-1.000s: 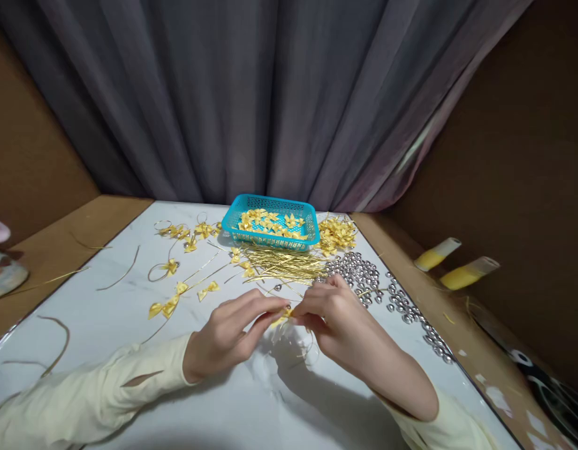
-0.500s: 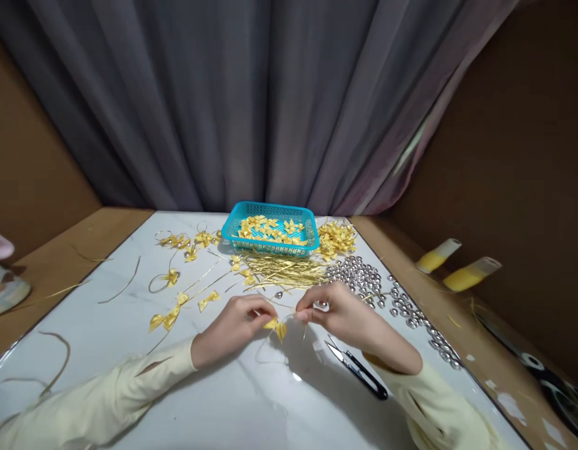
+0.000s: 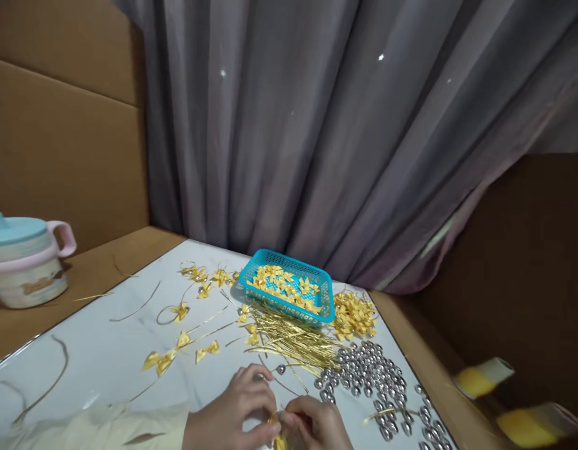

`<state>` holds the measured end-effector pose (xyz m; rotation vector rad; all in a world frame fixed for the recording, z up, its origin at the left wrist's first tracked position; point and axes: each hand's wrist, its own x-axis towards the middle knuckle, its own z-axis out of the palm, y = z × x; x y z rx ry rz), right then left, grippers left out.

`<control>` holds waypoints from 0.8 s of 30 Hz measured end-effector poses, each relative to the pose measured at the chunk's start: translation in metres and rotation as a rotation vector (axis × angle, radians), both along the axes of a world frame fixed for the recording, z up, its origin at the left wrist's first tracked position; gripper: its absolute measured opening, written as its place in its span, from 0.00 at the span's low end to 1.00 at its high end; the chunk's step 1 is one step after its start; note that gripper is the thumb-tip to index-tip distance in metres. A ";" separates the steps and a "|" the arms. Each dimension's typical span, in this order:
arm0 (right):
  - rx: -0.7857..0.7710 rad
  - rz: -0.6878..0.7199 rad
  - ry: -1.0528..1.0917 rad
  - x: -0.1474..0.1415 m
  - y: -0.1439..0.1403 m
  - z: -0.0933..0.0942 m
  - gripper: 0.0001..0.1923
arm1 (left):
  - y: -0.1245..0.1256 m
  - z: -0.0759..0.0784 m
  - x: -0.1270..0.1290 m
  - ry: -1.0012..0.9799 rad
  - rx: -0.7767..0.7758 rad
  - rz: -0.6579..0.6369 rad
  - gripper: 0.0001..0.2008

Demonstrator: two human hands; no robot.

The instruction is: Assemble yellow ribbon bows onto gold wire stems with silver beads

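Low in the view, my left hand pinches a small yellow ribbon bow, mostly hidden below the fingers. Right up against it, my right hand is closed, thumb and forefinger pinched on a thin gold cord at the bow. Just beyond the fingertips lies a silver heart-like bead. A bundle of gold cords spreads behind the hands, with a heap of silver beads to its right. Loose yellow bows lie to the left, some tied on cords.
A blue plastic basket holding yellow bows stands at the back of the white tabletop. Beside it is a pile of bows. A lidded cup stands far left. Two yellow-filled tubes are at the right. A grey curtain hangs behind.
The view has tilted up and turned, so the hands sit lower and the cup shows more. My hands have come together at the bow. The thread snips have left the view.
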<state>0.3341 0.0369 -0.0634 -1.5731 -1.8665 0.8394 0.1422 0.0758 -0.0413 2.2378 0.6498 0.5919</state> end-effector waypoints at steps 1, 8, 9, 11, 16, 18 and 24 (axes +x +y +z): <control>0.031 0.011 -0.021 0.000 0.000 0.000 0.17 | 0.000 0.000 0.000 -0.004 0.018 0.002 0.04; 0.103 0.096 -0.098 -0.006 -0.005 0.007 0.15 | 0.004 -0.018 0.001 -0.117 0.118 0.054 0.05; 0.108 0.095 -0.103 -0.008 -0.006 0.008 0.15 | 0.005 -0.020 0.002 -0.132 0.133 0.065 0.05; 0.124 0.081 -0.126 -0.012 -0.007 0.011 0.14 | 0.005 -0.023 0.002 -0.158 0.200 0.071 0.05; 0.237 0.058 -0.313 -0.025 -0.008 0.024 0.13 | 0.004 -0.026 0.000 -0.154 0.418 0.062 0.05; 0.266 0.050 -0.340 -0.029 -0.010 0.027 0.14 | 0.002 -0.027 -0.002 -0.139 0.454 0.051 0.05; 0.433 0.079 -0.481 -0.032 -0.020 0.025 0.12 | 0.000 -0.025 -0.011 -0.116 0.610 0.012 0.05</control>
